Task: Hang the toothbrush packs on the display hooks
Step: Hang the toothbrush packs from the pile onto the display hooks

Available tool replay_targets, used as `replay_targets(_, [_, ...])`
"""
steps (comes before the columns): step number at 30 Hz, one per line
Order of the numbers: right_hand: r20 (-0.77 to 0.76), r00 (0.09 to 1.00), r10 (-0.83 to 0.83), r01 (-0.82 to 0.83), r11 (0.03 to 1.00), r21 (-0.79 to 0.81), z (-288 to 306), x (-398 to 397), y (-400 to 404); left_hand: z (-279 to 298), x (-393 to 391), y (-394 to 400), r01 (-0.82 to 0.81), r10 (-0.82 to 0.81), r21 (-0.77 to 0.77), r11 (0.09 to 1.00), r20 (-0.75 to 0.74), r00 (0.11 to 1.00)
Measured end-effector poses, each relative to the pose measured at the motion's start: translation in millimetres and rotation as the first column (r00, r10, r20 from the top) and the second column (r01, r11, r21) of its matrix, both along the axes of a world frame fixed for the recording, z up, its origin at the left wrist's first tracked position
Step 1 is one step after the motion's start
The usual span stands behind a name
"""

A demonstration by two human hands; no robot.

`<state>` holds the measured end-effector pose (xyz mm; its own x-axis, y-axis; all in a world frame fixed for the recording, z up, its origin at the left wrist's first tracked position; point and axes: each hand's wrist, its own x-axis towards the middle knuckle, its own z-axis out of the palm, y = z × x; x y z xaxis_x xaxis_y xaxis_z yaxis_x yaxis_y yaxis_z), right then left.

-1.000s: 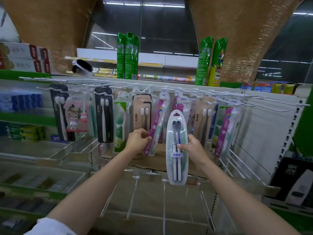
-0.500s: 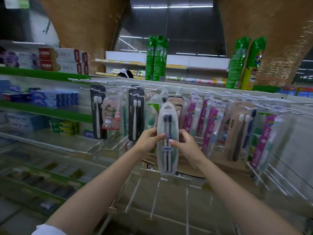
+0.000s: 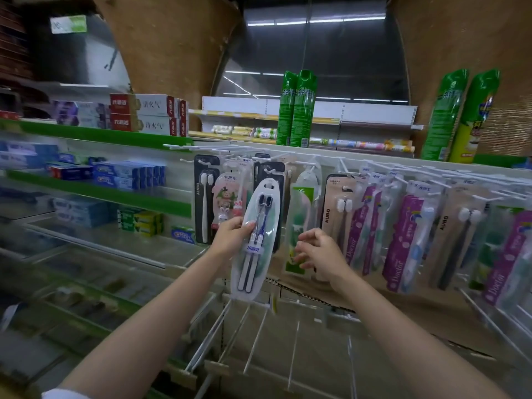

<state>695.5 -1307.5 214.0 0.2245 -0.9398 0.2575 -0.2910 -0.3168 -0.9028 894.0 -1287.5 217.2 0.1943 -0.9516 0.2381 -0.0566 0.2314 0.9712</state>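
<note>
Pack [image 3: 257,240] not hung yet: my left hand [image 3: 231,239] pinched the oval twin-brush blister at its left edge, tilted, in front of the black AUBO packs [image 3: 269,180]. Right hand [image 3: 318,253] was off it, fingers loosely curled, holding nothing. Most top-row hooks [image 3: 290,153] already carried stock. Packs crowded both sides of the hang hole, while the lower wire prongs [image 3: 253,341] stood bare, so room below
</note>
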Motion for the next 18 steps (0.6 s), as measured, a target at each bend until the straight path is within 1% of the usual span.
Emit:
replay_targets(2, [-0.014,1.000,-0.021,0.021,1.000,-0.002,1.3,2.5,-1.7,0.6,3.0,-1.9,0.022,-0.022,0.021,1.000,-0.015,1.000])
replay_targets(5, [-0.020,0.995,-0.095,0.095,0.995,-0.023,2.7,3.1,-4.3,1.2,1.5,-3.3,0.071,-0.071,0.008,0.997,-0.018,0.997])
replay_targets(8, [-0.014,0.981,-0.193,0.192,0.980,-0.043,4.4,-1.7,-6.4,3.0,-2.6,-5.5,0.139,-0.138,-0.031,0.990,0.043,0.990])
replay_targets(11, [0.013,0.965,-0.264,0.264,0.961,-0.081,9.7,-5.7,-6.5,4.9,-9.2,-8.0,0.168,-0.163,-0.049,0.985,0.093,0.982])
replay_targets(13, [0.019,0.952,-0.304,0.304,0.946,-0.108,14.2,-6.7,-8.7,5.9,-13.5,-10.2,0.189,-0.185,-0.050,0.981,0.076,0.980])
replay_targets(16, [0.012,0.944,-0.329,0.329,0.939,-0.097,21.3,-5.2,-9.8,9.1,-18.0,-12.4,0.211,-0.210,-0.055,0.976,0.027,0.977])
replay_targets(18, [-0.009,0.935,-0.354,0.352,0.931,-0.100,24.5,-4.0,-10.9,13.3,-20.4,-13.6,0.198,-0.196,-0.068,0.978,0.040,0.980])
